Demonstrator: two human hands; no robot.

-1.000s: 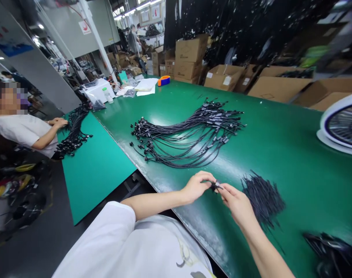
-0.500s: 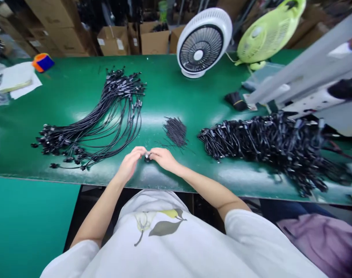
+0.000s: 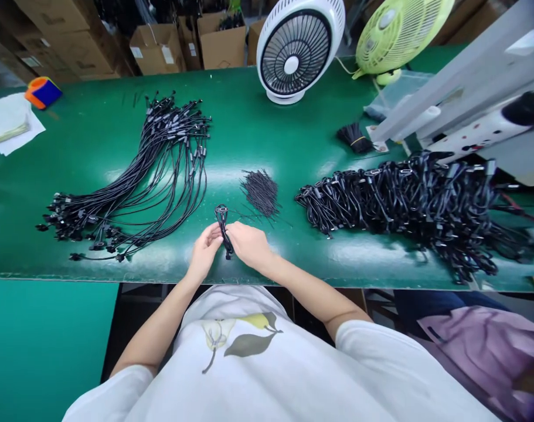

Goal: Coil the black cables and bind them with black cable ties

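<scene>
A black cable [image 3: 223,218], folded into a small bundle, stands out between my hands near the table's front edge. My left hand [image 3: 206,249] pinches it from the left, fingers closed. From the right, my right hand [image 3: 248,241] grips the same bundle with fingertips pressed together. A connector shows at the bundle's far end, and another end pokes out below my fingers. Just beyond my right hand lies a heap of short black ties [image 3: 261,192]. Whether a tie is around the bundle I cannot tell.
Long loose cables [image 3: 130,170] spread over the left of the green table [image 3: 231,135]. Many folded cable bundles [image 3: 394,205] are piled at right. A white fan [image 3: 293,64], a green fan [image 3: 387,35] and a banded black bunch [image 3: 354,138] stand or lie farther back. Another person's purple clothing [image 3: 490,346] shows at lower right.
The folded cable bundle now shows clearly between my hands, pointing away from me, where only a small dark end was visible before. My view has shifted slightly.
</scene>
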